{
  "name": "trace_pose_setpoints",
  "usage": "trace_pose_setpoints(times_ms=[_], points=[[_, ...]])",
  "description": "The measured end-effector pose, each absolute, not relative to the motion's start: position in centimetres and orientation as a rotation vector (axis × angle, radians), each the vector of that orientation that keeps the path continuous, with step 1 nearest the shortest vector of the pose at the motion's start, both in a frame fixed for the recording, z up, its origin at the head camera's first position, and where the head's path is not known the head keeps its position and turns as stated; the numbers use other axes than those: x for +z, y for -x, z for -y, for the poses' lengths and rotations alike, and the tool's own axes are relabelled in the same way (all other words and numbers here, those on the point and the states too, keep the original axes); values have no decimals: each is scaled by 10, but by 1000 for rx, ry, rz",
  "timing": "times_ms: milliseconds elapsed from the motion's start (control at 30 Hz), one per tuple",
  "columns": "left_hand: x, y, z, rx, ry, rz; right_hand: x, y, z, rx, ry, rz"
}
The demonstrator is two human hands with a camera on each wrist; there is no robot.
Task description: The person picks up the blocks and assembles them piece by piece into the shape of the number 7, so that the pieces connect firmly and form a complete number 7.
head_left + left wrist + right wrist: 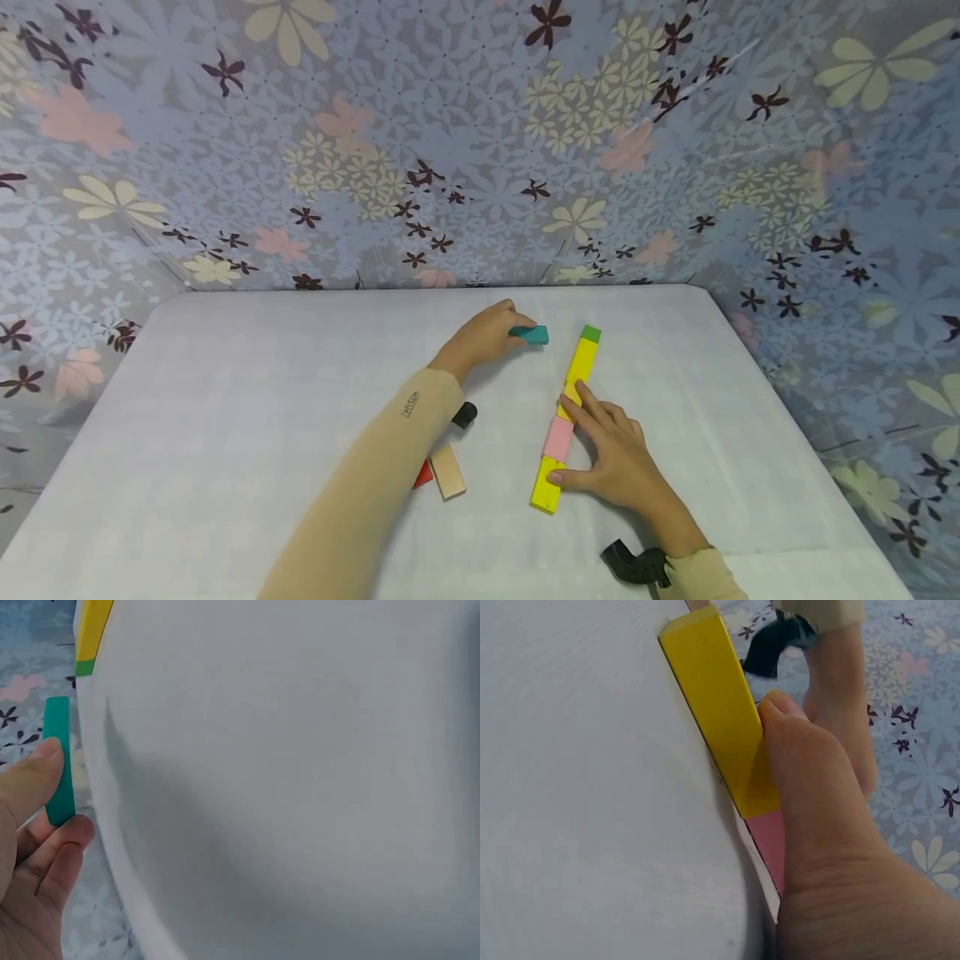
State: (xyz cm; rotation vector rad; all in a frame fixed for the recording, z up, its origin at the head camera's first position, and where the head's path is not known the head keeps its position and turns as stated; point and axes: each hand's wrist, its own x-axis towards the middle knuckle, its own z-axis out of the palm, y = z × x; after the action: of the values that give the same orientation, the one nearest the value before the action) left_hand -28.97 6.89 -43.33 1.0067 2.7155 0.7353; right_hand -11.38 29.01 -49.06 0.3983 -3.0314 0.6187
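Note:
My left hand [487,333] pinches a teal block [534,335] between thumb and fingers above the far part of the table. Its flat side faces the camera in the left wrist view, where the thumb lies across the block [58,761]. Right of it runs a slanting line of blocks: a green end [591,334], a long yellow stretch [581,360], a pink block [558,439] and a near yellow block [544,495]. My right hand [618,454] lies along the line's right side. Its thumb touches the near yellow block; its fingertips touch the upper yellow stretch.
A plain wooden block [447,472] and a red block [422,475] lie beside the left sleeve, which partly covers the red one. Black wrist mounts show at both forearms. Behind the white-covered table [247,392] hangs a flowered cloth [465,150].

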Motion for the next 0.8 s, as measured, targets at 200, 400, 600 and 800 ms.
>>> trace_pose_setpoints(times_ms=[200, 400, 600, 800], points=[[-441, 296, -92, 749, -935, -2734, -490, 112, -288, 621, -402, 3023], [-445, 298, -108, 727, -894, -2780, -489, 113, -288, 618, -404, 3022], [-451, 299, -121, 648, -921, -2804, -491, 113, -289, 616, -404, 3020], [-454, 296, -130, 624, -932, -2848, -491, 113, -289, 619, -406, 3024]])
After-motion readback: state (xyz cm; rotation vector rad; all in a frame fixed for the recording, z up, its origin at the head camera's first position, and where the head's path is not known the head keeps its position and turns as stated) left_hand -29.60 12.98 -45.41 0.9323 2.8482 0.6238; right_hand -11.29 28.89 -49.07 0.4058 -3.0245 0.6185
